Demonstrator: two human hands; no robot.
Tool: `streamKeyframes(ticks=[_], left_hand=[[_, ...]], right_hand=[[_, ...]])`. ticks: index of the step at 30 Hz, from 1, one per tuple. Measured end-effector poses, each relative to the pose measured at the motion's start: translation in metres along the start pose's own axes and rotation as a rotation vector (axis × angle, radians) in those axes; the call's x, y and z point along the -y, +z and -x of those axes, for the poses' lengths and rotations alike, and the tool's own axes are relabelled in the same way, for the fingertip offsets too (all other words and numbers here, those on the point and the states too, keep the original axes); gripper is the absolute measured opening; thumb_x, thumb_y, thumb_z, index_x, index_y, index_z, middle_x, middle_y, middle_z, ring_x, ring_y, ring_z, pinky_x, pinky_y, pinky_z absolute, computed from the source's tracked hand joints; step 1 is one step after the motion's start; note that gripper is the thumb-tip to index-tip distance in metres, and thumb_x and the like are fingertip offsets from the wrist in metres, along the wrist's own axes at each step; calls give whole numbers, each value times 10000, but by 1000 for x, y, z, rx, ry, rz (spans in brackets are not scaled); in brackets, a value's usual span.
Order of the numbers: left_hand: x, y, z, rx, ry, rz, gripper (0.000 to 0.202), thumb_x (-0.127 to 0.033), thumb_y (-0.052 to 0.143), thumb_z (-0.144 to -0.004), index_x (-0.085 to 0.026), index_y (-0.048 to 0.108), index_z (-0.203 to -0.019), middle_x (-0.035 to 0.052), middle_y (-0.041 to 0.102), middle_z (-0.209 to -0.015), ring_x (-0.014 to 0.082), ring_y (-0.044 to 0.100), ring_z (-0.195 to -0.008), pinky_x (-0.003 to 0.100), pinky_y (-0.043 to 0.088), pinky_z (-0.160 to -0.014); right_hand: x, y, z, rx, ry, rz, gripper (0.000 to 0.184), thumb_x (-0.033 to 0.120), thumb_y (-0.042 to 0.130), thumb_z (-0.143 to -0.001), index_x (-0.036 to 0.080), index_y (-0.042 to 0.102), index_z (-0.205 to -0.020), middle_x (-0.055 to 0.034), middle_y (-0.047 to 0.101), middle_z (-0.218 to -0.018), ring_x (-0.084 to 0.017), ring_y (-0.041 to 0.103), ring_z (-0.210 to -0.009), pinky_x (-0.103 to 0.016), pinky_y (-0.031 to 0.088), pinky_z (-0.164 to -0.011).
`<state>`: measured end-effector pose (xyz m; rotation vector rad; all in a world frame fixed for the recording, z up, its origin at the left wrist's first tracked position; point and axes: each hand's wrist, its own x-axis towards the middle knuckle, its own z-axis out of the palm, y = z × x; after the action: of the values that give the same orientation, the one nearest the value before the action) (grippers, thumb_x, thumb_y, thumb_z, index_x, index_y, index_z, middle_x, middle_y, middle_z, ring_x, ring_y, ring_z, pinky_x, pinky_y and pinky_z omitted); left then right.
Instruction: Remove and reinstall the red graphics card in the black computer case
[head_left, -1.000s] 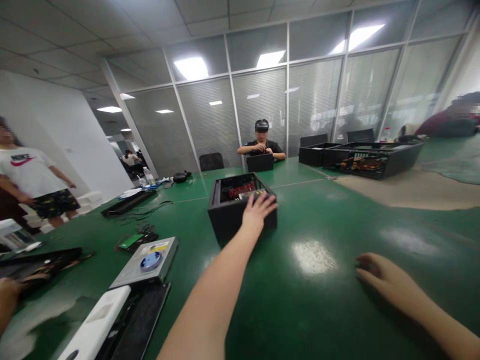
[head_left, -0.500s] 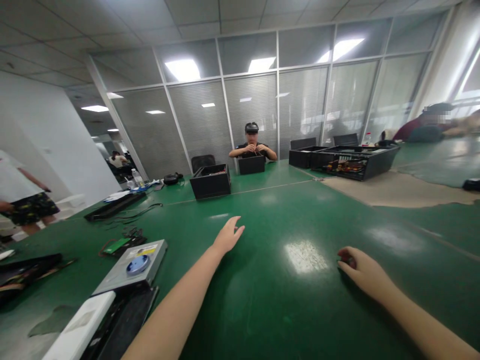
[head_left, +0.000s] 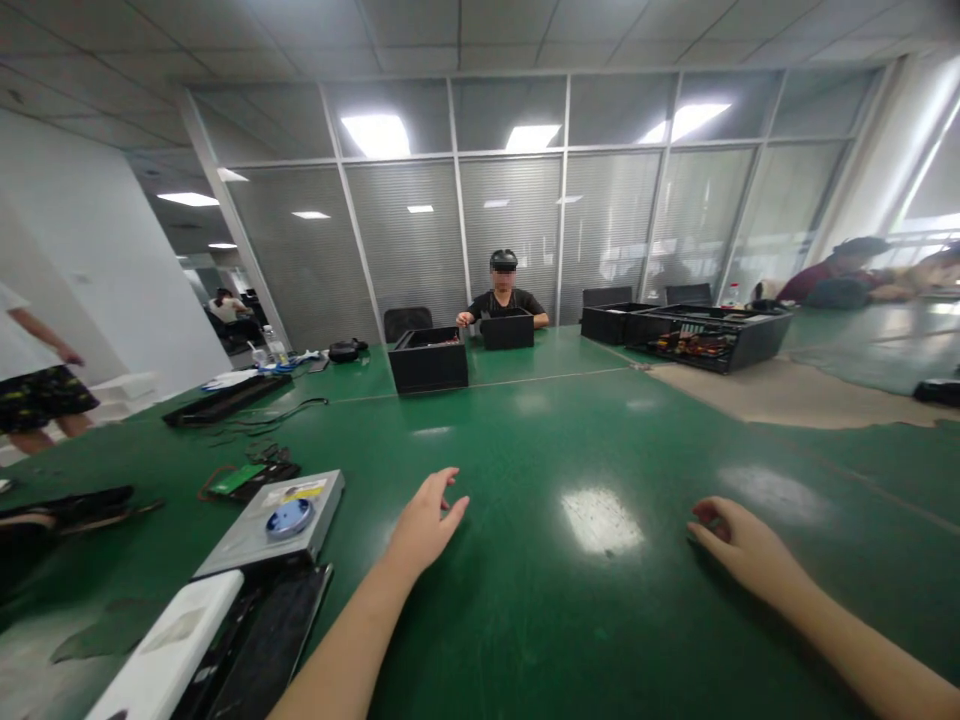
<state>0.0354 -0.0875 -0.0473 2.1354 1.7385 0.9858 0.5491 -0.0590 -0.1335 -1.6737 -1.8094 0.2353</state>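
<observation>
My left hand (head_left: pixel 424 525) is held low over the green table (head_left: pixel 510 620). Its thumb stands away from the loosely bent fingers, and nothing is in it. The closest item to it is a silver disc drive (head_left: pixel 274 520) on the left, with a round blue piece (head_left: pixel 289 518) on top. My right hand (head_left: pixel 739 545) hovers at or just above the tabletop on the right. Its fingers are curled with a gap to the thumb, and only shadow shows between them. Whether either hand touches the table is hard to tell.
A white bar-shaped case (head_left: pixel 169 650) lies beside a black panel (head_left: pixel 274 640) at lower left. Behind the drive is a green circuit board (head_left: pixel 238 480). Black computer cases (head_left: pixel 429 362) stand farther back, one with wiring showing (head_left: pixel 697 345). A person (head_left: pixel 506 297) sits opposite.
My left hand has shifted left and nearer to me in view; the right one sits slightly lower. The view has tilted a little. The person opposite has moved one hand out sideways.
</observation>
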Motion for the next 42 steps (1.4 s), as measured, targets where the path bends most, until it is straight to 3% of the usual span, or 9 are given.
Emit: streamKeyframes(ticks=[8,14,17,20,24,28,35,39,42], left_hand=[[14,-10,-2,-19,-4,2,462,-370,542,-913,-198,531,-1342,98,626,-1241,175,639,-814,356,540,-786],[6,-9,2,-11,54,4,410,-358,528,-933,-224,542,-1321,85,616,-1289,180,644,-859,364,542,-831],[5,-9,0,-1,58,5,405,-373,524,-941,-234,544,-1321,84,613,-1300,187,651,-871,372,550,-818],[12,-2,-6,15,16,49,403,-369,518,-943,-214,553,-1313,88,628,-1256,183,654,-841,368,561,-784],[35,10,-17,-47,51,23,353,-320,510,-939,-199,572,-1265,95,629,-1228,201,648,-913,392,554,-869],[62,13,-24,-176,50,-126,319,-298,524,-926,-209,575,-1228,100,610,-1233,265,620,-1099,455,506,-999],[74,13,-27,-258,-37,-157,276,-277,538,-897,-204,592,-1158,108,626,-1179,268,631,-1090,433,520,-970],[75,14,-29,-288,-47,-98,296,-308,536,-904,-215,592,-1179,94,615,-1177,248,639,-1017,423,530,-940],[77,13,-31,-343,-38,-35,312,-344,545,-893,-202,604,-1164,94,623,-1140,236,635,-925,425,536,-906]], right_hand=[[20,-5,11,-13,-96,1,385,555,571,-852,222,613,-1040,-80,671,-931,-245,635,-729,-420,536,-730],[54,-23,-4,-80,-174,-32,408,573,574,-881,224,623,-1087,-103,684,-1047,-285,660,-963,-428,525,-875],[105,-44,-51,-100,-345,-33,417,551,522,-934,212,608,-1162,-114,669,-1102,-287,637,-1051,-426,495,-938],[166,-57,-125,-124,-458,-11,436,549,462,-973,187,630,-1150,-113,675,-1103,-270,632,-1043,-400,492,-925],[224,-48,-218,-41,-334,130,522,568,459,-988,104,671,-1099,-162,698,-1137,-264,623,-1075,-383,464,-975],[238,-20,-258,49,-247,184,495,528,567,-973,95,641,-1201,-155,667,-1212,-259,625,-1105,-434,494,-977],[228,-9,-244,173,-213,244,407,421,631,-966,163,604,-1280,-83,614,-1283,-250,631,-1100,-455,556,-925],[231,-20,-221,231,-169,306,634,659,515,-951,111,670,-1231,-162,662,-1252,-331,619,-1161,-518,473,-1008],[236,-32,-179,316,-124,398,836,806,338,-918,146,660,-1318,-209,642,-1323,-405,562,-1255,-588,394,-1049]])
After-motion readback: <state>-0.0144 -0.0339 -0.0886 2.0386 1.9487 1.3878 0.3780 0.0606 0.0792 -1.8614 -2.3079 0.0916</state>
